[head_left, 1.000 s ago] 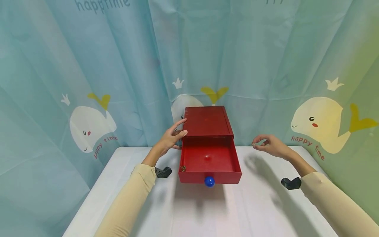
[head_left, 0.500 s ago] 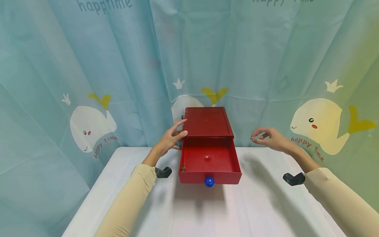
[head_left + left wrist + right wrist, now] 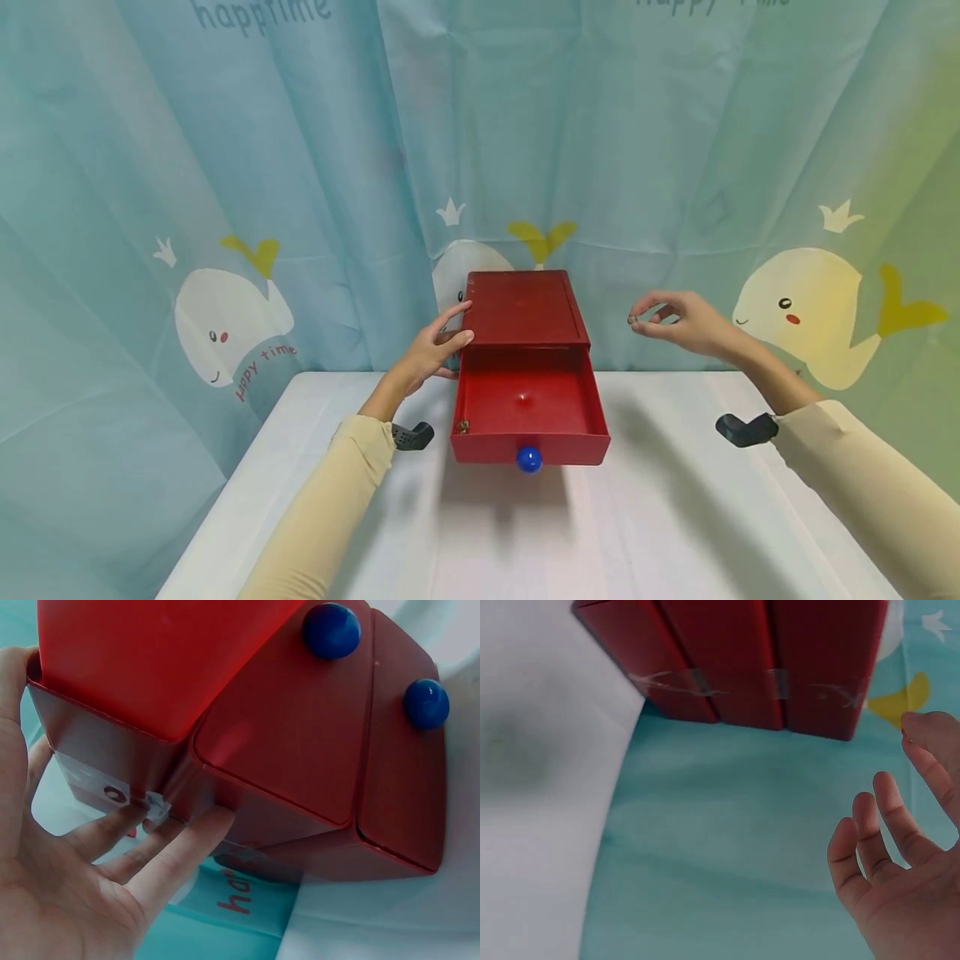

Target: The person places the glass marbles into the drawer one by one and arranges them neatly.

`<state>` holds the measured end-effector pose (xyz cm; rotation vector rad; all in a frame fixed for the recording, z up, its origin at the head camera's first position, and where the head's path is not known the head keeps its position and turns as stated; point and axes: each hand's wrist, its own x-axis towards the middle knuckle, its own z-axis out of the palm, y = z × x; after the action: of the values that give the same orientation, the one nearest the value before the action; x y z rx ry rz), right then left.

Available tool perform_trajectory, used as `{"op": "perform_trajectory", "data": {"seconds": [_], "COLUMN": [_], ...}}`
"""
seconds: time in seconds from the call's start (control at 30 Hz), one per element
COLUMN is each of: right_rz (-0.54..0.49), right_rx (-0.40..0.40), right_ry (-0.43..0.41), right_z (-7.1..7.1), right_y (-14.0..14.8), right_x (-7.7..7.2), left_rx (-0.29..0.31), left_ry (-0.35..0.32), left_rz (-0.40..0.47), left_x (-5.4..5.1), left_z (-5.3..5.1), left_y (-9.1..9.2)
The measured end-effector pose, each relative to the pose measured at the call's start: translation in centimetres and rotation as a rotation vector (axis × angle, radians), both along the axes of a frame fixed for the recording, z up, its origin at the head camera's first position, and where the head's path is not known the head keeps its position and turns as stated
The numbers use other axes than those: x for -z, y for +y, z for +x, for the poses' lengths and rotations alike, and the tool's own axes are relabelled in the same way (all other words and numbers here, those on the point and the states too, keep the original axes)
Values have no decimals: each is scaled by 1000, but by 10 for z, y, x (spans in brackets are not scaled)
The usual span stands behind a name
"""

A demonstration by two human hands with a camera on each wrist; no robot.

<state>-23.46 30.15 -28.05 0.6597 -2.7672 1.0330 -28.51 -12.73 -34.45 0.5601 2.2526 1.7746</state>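
Note:
A red drawer box [image 3: 525, 308] stands on the white table with its top drawer [image 3: 555, 408] pulled out. Small gold-brown metallic pieces [image 3: 463, 426] lie in the drawer's front left corner; they are too small to identify. My left hand [image 3: 429, 357] touches the box's left side, and in the left wrist view its fingers [image 3: 187, 851] lie fairly straight against the wall. To the right of the box, raised above the table, my right hand [image 3: 686, 321] pinches a tiny metallic piece [image 3: 632, 320] between thumb and index finger. Its other fingers [image 3: 892, 810] are spread apart.
Two lower drawers [image 3: 292, 727] are shut beneath the pulled-out one, each with a blue round knob [image 3: 426, 703]. Clear tape [image 3: 697, 681] joins the units. A curtain with whale prints [image 3: 345, 208] hangs behind the white table [image 3: 637, 517].
My right hand has risen and moved slightly left, still pinching the tiny piece. The left hand, the box and the drawer stay in place.

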Motion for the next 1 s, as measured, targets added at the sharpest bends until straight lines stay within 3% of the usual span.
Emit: {"op": "perform_trajectory", "data": {"seconds": [0.3, 1.0], "right_rz": [-32, -41], "right_rx": [17, -9], "right_ry": [5, -28], "right_z": [-2, -8], "right_y": [-14, -29], "right_x": [-21, -39], "left_rx": [15, 19], "left_ry": [3, -4], "left_rz": [7, 20], "left_x": [-2, -2], "left_z": [0, 0], "left_y": [-1, -4]}}
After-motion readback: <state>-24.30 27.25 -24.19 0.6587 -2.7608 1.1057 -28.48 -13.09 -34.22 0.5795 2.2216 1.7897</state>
